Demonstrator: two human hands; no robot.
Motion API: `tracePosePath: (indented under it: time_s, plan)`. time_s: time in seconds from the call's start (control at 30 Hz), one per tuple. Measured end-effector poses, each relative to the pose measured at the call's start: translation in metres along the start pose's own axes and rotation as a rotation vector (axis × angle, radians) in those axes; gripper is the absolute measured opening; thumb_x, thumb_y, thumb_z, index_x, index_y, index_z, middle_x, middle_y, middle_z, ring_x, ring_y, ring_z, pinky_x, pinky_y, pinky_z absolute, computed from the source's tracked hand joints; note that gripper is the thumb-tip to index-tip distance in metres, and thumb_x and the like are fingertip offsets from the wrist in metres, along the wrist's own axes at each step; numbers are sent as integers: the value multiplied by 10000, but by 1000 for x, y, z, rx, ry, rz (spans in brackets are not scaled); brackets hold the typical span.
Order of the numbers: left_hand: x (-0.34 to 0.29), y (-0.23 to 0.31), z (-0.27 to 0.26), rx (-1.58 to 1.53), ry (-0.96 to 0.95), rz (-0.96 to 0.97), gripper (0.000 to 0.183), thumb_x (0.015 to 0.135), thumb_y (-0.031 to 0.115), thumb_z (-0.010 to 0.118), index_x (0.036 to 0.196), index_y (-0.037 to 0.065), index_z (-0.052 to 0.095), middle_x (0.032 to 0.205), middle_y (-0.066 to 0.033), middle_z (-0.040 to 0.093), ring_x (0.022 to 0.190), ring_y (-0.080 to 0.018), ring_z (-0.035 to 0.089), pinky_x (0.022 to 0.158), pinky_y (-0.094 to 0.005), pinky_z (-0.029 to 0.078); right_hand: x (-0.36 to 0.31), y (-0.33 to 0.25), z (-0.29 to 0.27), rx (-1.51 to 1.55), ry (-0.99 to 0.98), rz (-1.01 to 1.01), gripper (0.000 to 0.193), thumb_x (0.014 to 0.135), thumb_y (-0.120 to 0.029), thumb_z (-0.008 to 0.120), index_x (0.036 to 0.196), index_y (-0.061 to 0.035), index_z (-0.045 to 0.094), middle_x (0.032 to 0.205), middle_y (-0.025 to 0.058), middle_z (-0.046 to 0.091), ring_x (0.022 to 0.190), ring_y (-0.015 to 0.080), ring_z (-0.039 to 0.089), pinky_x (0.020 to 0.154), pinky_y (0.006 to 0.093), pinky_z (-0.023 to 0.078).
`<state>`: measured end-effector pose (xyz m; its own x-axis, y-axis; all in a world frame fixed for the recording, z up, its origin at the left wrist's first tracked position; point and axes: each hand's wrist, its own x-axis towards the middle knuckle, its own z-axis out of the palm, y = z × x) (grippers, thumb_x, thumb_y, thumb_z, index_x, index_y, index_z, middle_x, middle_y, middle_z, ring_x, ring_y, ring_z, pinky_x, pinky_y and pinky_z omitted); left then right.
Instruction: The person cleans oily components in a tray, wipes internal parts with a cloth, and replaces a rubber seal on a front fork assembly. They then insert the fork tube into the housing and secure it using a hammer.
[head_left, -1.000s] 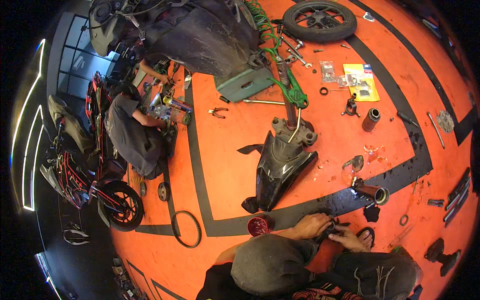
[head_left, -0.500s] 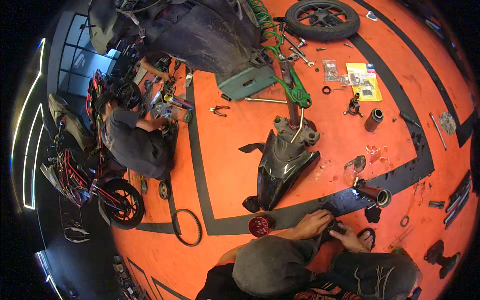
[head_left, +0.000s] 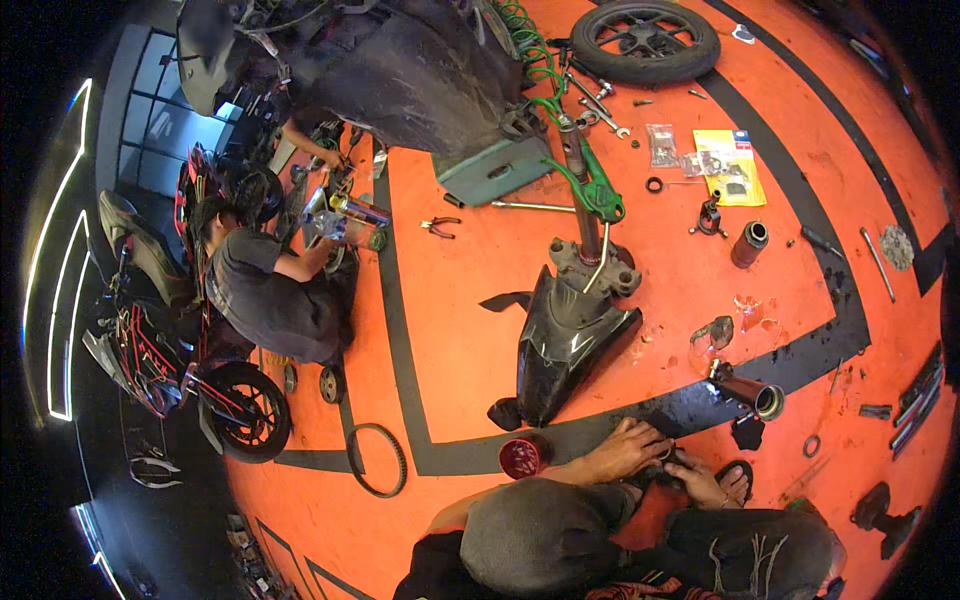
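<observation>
Close in front of my knees, both hands meet at a small dark part (head_left: 667, 457), which looks ring-shaped on top; its exact kind is hard to make out. My left hand (head_left: 628, 450) curls its fingers over the part from the left. From the right, my right hand (head_left: 698, 480) closes on it with thumb and fingers. A sandalled foot (head_left: 737, 482) is just beside the right hand. To the left of my hands stands a red cup (head_left: 522, 457) with small things in it. A reddish-brown metal tube (head_left: 752, 393) lies to the right, beyond the hands.
A black motorcycle fender with a fork clamp (head_left: 578, 345) lies ahead, near a green stand (head_left: 597, 192). A wheel (head_left: 645, 40), wrenches (head_left: 605, 118) and a yellow package (head_left: 732, 165) are farther off. At left, another person (head_left: 275, 275) crouches by a motorcycle (head_left: 150, 350). A belt (head_left: 377, 460) lies nearer.
My hands have turned the dark part slightly, and its ring-like top now shows between my fingers. The left fingers have shifted a little. The other person has moved slightly.
</observation>
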<state>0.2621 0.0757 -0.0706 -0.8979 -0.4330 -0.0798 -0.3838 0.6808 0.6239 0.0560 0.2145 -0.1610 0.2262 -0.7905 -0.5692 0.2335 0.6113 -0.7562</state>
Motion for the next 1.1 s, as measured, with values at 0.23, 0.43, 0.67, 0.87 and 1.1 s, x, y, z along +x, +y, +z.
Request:
tracePosePath:
  time_s: [0.23,0.43,0.67,0.87,1.1]
  plan:
    - [-9,-2,2,-466,73,-332,482,808,396,776,1160,75,701,1034,-129,671,974,-302,637,842,-406,476,-14,-69,23,-527,-139,-251,354,940,-229,652,1197,14,624,1122,193,649,1045,323,638,899,402,501]
    - [-17,-6,25,-837,175,-662,448,792,368,839,1088,50,726,1030,-93,697,948,-173,647,846,-319,514,-2,-75,32,-610,-218,-373,308,939,-187,637,1184,-3,606,1078,196,603,1022,386,601,882,427,490]
    - [18,2,-58,-672,158,-660,377,821,246,816,1073,-8,698,992,-92,700,906,-159,653,823,-308,522,20,-103,37,-636,-144,-647,337,927,-147,633,1228,-3,585,1074,195,563,993,372,580,853,433,481]
    - [30,4,-112,-477,569,-452,285,803,68,797,1054,-23,695,967,-90,671,875,-192,640,817,-306,497,30,-130,58,-988,-10,-767,552,908,-292,633,1356,-9,478,1325,240,435,971,412,597,805,488,482]
    - [74,39,-168,-80,594,69,458,642,210,908,1037,69,722,908,-62,648,877,-248,593,822,-387,455,-18,-153,15,-1040,-210,-546,553,899,-283,654,1357,-2,522,1411,279,456,1088,388,609,954,467,495]
